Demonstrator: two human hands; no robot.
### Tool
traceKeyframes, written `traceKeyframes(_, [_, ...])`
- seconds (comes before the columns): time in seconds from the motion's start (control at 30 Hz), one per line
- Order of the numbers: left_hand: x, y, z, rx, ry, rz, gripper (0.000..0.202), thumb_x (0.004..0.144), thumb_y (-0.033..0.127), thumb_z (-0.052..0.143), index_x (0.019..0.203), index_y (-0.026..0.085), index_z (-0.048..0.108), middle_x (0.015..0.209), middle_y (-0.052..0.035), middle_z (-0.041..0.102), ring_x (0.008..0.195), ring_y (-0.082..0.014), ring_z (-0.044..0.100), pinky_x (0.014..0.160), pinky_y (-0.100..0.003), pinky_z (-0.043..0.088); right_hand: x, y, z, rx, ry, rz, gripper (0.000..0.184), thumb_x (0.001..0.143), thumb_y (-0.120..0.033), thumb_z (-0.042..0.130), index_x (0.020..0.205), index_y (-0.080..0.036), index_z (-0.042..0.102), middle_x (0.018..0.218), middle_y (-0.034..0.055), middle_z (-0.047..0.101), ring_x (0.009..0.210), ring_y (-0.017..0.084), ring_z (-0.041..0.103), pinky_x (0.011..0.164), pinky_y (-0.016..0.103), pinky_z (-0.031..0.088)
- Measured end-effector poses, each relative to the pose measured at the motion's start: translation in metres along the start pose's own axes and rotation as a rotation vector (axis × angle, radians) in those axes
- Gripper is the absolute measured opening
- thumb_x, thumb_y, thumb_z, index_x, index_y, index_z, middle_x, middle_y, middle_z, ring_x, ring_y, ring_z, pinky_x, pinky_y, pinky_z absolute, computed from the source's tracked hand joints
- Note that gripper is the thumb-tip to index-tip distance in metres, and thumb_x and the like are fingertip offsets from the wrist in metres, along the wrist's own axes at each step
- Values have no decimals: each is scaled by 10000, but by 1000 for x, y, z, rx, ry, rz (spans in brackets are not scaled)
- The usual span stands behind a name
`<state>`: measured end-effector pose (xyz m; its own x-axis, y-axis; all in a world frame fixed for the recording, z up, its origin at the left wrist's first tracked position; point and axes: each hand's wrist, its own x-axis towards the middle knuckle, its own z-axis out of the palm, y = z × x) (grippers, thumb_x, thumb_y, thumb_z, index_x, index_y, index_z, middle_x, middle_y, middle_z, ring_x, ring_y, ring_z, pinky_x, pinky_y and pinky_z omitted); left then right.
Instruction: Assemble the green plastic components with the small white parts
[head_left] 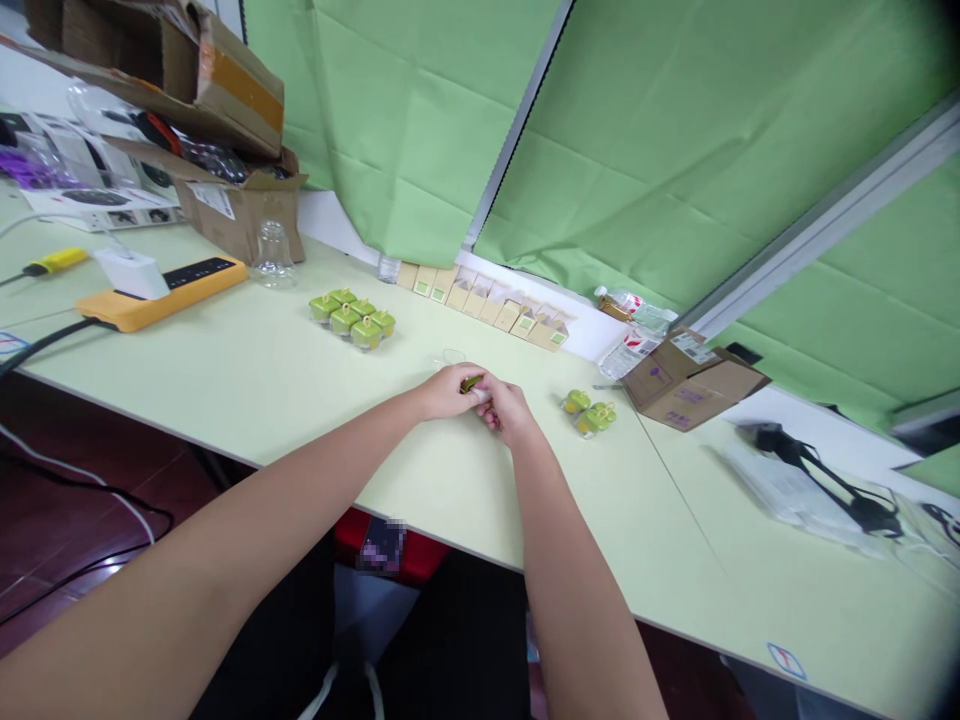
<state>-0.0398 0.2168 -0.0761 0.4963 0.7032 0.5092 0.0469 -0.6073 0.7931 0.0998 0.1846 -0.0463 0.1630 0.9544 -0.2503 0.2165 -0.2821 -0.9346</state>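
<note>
Both my hands meet over the pale green table [247, 370], pinching one small green item [472, 383] between them. My left hand [448, 391] grips it from the left with fingers curled. My right hand [504, 407] closes on it from the right. A group of several green capped pieces [352, 317] stands to the left of my hands. Two or three more green pieces [589, 412] lie to the right. A faint clear ring-like thing [450, 356] lies just beyond my hands.
A row of small tan boxes [487, 298] lines the wall under green curtains. An open cardboard box [690, 382] and plastic bags sit at right. A yellow power strip [161, 288], glass bottle [273, 255] and larger cartons stand at left. Bagged black cables [825, 480] lie far right.
</note>
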Motion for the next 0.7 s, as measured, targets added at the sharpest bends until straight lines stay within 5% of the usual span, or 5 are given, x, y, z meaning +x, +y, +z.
traceKeyframes(0.53, [0, 3, -4, -182, -72, -119, 378, 710, 138, 657, 1086, 137, 690, 1046, -84, 710, 868, -174, 658, 796, -291, 517, 2, 3, -6, 39, -86, -14, 178, 691, -365, 557, 678, -187, 567, 412, -54, 394, 348, 78, 255, 318, 217, 176])
traceKeyframes(0.7, [-1, 5, -7, -163, -81, -197, 545, 686, 203, 730, 1213, 117, 623, 1005, -70, 702, 712, -122, 597, 722, -269, 496, 0, 3, -8, 67, -72, -34, 172, 687, -373, 569, 683, -203, 548, 413, -85, 300, 379, 83, 235, 327, 214, 214])
